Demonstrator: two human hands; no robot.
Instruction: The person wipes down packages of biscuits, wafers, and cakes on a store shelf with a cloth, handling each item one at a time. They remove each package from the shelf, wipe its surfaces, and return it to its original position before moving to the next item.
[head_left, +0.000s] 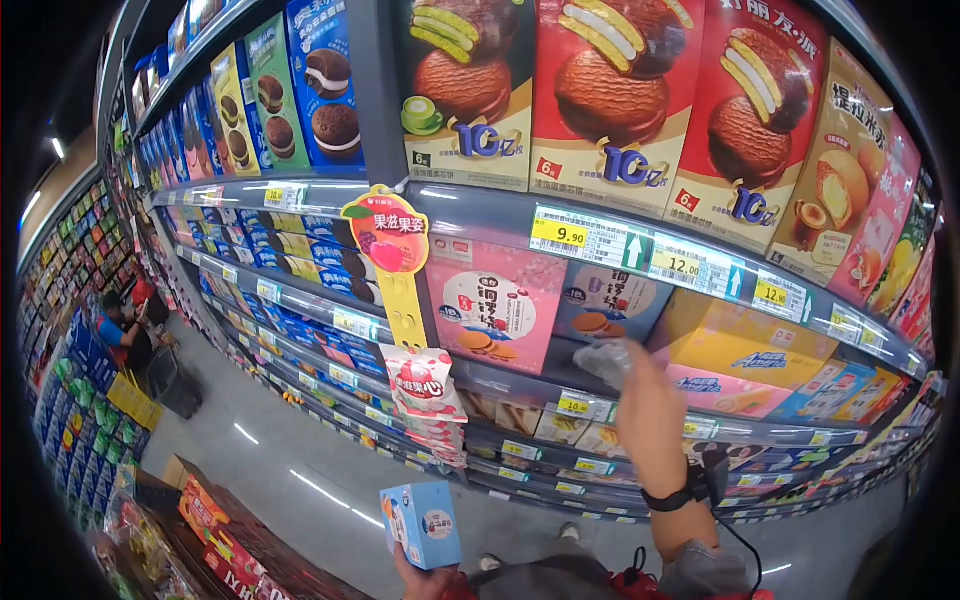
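My left hand is low in the view, with its fingers wrapped round a light blue snack box held over the floor. My right hand reaches up to the middle shelf, a black band round its wrist. A crumpled, greyish see-through piece of plastic shows at its fingertips, blurred, and the hand looks closed on it. Just behind stand a blue-grey snack box, partly hidden in the shelf's shade, and a pink snack box to its left. Yellow snack boxes are to the right of the hand.
Large choco-pie boxes line the upper shelf above price tags. Small hanging bags jut out from the shelf front. A display of goods stands at lower left. Further off, a person is beside a dark bin.
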